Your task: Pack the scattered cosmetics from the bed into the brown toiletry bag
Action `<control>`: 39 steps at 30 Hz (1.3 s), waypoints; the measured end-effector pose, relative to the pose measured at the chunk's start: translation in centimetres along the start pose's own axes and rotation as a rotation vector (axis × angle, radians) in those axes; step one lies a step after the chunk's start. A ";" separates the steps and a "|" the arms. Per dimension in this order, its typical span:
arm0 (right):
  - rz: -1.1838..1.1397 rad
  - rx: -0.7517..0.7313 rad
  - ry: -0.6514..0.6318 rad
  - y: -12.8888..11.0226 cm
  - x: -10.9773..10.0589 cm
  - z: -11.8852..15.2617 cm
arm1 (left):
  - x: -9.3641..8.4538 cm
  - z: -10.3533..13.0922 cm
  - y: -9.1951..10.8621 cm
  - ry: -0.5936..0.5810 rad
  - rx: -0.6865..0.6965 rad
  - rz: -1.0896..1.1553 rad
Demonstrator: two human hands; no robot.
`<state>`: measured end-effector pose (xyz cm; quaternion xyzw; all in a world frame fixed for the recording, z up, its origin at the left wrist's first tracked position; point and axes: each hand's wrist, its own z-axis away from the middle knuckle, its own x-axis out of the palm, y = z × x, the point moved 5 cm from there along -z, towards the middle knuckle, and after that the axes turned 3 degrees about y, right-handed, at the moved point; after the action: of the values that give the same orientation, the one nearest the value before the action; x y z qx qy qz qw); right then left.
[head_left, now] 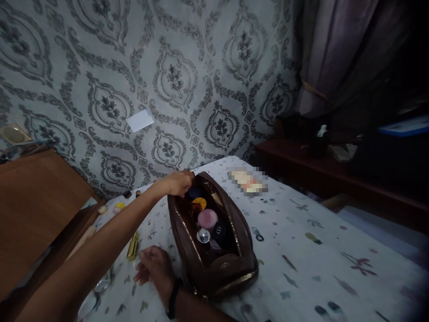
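Note:
A brown zip-up toiletry bag (246,232) lies unzipped on the patterned cloth. My left hand (181,183) is closed on its far end, at the rim. Inside the bag are a pink round item (207,218), an orange-topped item (199,204), a clear faceted cap (203,235), a black case (219,231) and a brush-like item (216,197). To the left of the bag, my right hand (156,266), with a black wristband, has loosely curled fingers and nothing visible in them. Its fingertips are near a gold tube (132,247); contact is unclear.
Small items, including a yellow one (118,207) and a clear glass one (102,284), lie left of my arms. A blurred-out card-like item (248,181) rests beyond the bag. A wooden panel (30,214) stands left, a dark red shelf (284,156) right, a papered wall (208,98) behind.

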<state>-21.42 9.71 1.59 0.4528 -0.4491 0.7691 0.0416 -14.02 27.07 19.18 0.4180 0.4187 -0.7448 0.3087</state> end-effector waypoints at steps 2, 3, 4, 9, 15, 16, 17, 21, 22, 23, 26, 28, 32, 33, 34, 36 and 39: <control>0.003 0.004 0.000 0.2 0.0 -0.1 | -0.1 0.1 0.1 -0.016 -0.012 -0.002; 0.003 0.003 0.000 0.2 0.0 -0.1 | -0.1 0.1 0.1 -0.025 -0.017 -0.002; 0.004 0.003 0.000 0.2 0.0 -0.1 | -0.1 0.1 0.2 -0.033 -0.022 0.000; 0.011 0.007 0.006 -0.1 0.0 0.1 | -0.1 0.1 0.3 -0.050 -0.017 0.021; 0.011 -0.002 0.011 0.1 0.0 -0.1 | -0.1 0.0 0.1 -0.021 0.030 0.099; 0.012 -0.006 0.009 0.3 0.0 -0.2 | -0.1 0.0 0.0 -0.010 0.035 0.117; 0.015 -0.007 0.006 0.4 0.0 -0.3 | -0.1 0.1 0.0 0.001 0.039 0.134; 0.015 0.004 0.006 0.9 -0.1 -0.9 | -0.3 0.2 -0.2 0.061 0.046 0.188; 0.011 0.008 0.006 1.0 -0.1 -0.9 | -0.5 0.3 -0.3 0.086 0.045 0.202; 0.006 0.006 0.005 1.0 -0.1 -0.9 | -0.6 0.4 -0.3 0.116 0.041 0.218; 0.005 -0.011 -0.012 0.7 -0.1 -0.7 | -1.3 1.1 -0.6 0.234 0.007 0.270; 0.013 -0.024 -0.021 0.5 -0.1 -0.5 | -1.7 2.1 -0.9 0.333 -0.049 0.296; 0.048 -0.010 -0.008 0.2 -0.1 -0.3 | -1.8 6.2 -1.2 0.702 -0.212 0.434; 0.056 -0.007 -0.004 0.1 0.0 -0.3 | -1.3 7.6 -1.1 0.803 -0.248 0.487; 0.061 -0.006 -0.001 0.0 0.0 -0.2 | -0.6 9.0 -1.0 0.881 -0.280 0.534; 0.056 -0.013 0.004 -0.2 -0.1 0.1 | 1.7 11.7 -0.6 0.985 -0.363 0.585; 0.028 -0.045 -0.015 -0.4 -0.1 0.5 | 6.1 15.1 0.3 1.038 -0.457 0.624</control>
<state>-20.85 9.66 1.90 0.4511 -0.4730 0.7559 0.0378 -22.09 12.95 18.26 0.7496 0.5203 -0.2129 0.3494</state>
